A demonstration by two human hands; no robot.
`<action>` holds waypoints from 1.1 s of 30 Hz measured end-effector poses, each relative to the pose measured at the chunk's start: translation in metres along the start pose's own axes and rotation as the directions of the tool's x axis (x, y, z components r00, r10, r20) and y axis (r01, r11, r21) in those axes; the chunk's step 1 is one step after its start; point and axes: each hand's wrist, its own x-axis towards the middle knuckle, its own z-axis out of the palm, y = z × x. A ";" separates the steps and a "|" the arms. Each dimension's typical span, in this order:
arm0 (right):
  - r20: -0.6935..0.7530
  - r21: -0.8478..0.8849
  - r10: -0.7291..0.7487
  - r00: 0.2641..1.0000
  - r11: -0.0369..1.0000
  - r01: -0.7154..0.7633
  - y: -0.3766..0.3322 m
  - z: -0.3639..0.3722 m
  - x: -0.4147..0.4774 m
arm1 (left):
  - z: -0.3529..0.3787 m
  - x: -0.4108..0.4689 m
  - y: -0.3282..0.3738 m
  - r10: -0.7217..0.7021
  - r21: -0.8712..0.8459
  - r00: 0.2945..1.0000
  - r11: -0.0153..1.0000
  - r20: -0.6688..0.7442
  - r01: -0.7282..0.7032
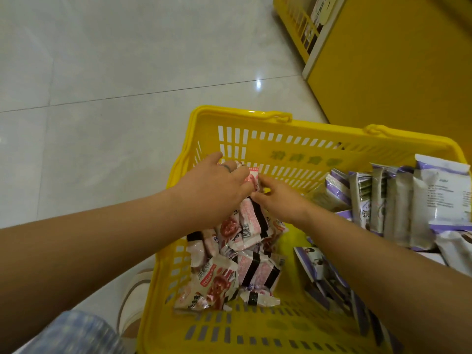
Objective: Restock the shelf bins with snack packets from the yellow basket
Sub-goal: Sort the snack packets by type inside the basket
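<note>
On the floor (102, 72), near and right of centre, the basket (240, 114). Holds a heap of small packets (245, 267) in its left half, long packets (398, 205) upright in a row at its right end, and flat packets (316, 264) nearer, right of the heap. Over the heap's far end, the left hand (217, 185) gripping a few small packets; just right of it, touching them, the right hand (278, 198) (its grip hidden). Beyond the basket, far right, a shelf unit (396, 60). Left of the basket's near corner, a shoe (132, 302).
</note>
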 end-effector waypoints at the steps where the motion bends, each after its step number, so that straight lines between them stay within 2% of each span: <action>1: 0.069 -0.048 -0.005 0.998 0.999 0.008 0.003 0.002 0.000 | 0.003 0.003 0.000 0.013 -0.019 0.999 1.000 0.048 -0.012; 3: 0.176 -0.076 -0.014 0.984 0.997 0.028 0.006 0.000 -0.002 | 0.008 0.007 0.000 0.042 -0.070 0.979 0.997 0.201 -0.028; 5: 0.147 -0.069 0.004 0.989 0.998 0.006 0.011 -0.008 -0.004 | 0.012 0.011 -0.001 0.050 -0.074 0.951 0.997 0.306 -0.029; 7: 0.052 -0.090 0.164 0.985 0.983 -0.159 0.019 -0.018 -0.010 | 0.015 0.011 0.000 0.056 -0.053 0.943 0.998 0.329 -0.041; 8: 0.056 -0.118 0.274 0.960 0.957 -0.266 0.024 -0.023 -0.016 | 0.016 0.011 0.000 0.058 -0.043 0.944 0.998 0.326 -0.047; 10: 0.185 -0.130 0.420 0.889 0.907 -0.401 0.032 -0.020 -0.030 | 0.017 0.011 0.000 0.067 -0.021 0.946 0.998 0.318 -0.064; 11: 0.262 -0.105 0.422 0.868 0.907 -0.409 0.034 -0.014 -0.037 | 0.017 0.010 0.000 0.072 -0.008 0.948 0.997 0.311 -0.073; 13: 0.296 0.006 0.286 0.911 0.954 -0.301 0.037 0.002 -0.043 | 0.018 0.009 0.001 0.076 0.011 0.955 0.997 0.286 -0.083; 15: 0.144 0.077 0.119 0.982 0.988 -0.131 0.038 0.020 -0.038 | 0.020 0.007 0.003 0.093 0.015 0.962 0.995 0.255 -0.100; 17: -0.023 0.088 0.046 0.999 0.995 -0.044 0.034 0.032 -0.032 | 0.022 0.006 0.006 0.132 -0.007 0.959 0.991 0.249 -0.135; 19: -0.060 0.134 -0.009 0.998 0.991 0.017 0.032 0.039 -0.029 | 0.025 0.005 0.009 0.143 -0.027 0.943 0.990 0.300 -0.141; 22: 0.029 0.095 -0.004 1.000 0.996 0.001 0.034 0.032 -0.031 | 0.027 0.006 0.009 0.130 -0.020 0.922 0.991 0.366 -0.132; 25: 0.051 0.017 0.190 0.980 0.981 -0.192 0.035 0.009 -0.035 | 0.027 0.007 0.008 0.141 -0.013 0.917 0.989 0.372 -0.147; 26: 0.149 -0.045 0.274 0.950 0.962 -0.270 0.036 0.003 -0.038 | 0.026 0.007 0.007 0.144 -0.010 0.919 0.988 0.368 -0.151; 27: 0.302 -0.162 0.353 0.886 0.934 -0.317 0.035 0.001 -0.042 | 0.026 0.007 0.007 0.146 -0.008 0.919 0.988 0.367 -0.154; 28: 0.442 -0.285 0.421 0.792 0.903 -0.321 0.034 0.003 -0.047 | 0.025 0.006 0.007 0.145 -0.004 0.917 0.988 0.371 -0.155; 30: 0.595 -0.442 0.486 0.640 0.863 -0.245 0.036 0.016 -0.055 | 0.023 0.006 0.008 0.140 0.015 0.915 0.987 0.378 -0.157; 31: 0.611 -0.476 0.486 0.625 0.856 -0.200 0.037 0.025 -0.059 | 0.022 0.005 0.008 0.138 0.021 0.915 0.987 0.378 -0.158; 33: 0.570 -0.517 0.405 0.715 0.853 -0.070 0.040 0.040 -0.066 | 0.020 0.005 0.009 0.137 0.027 0.916 0.987 0.377 -0.158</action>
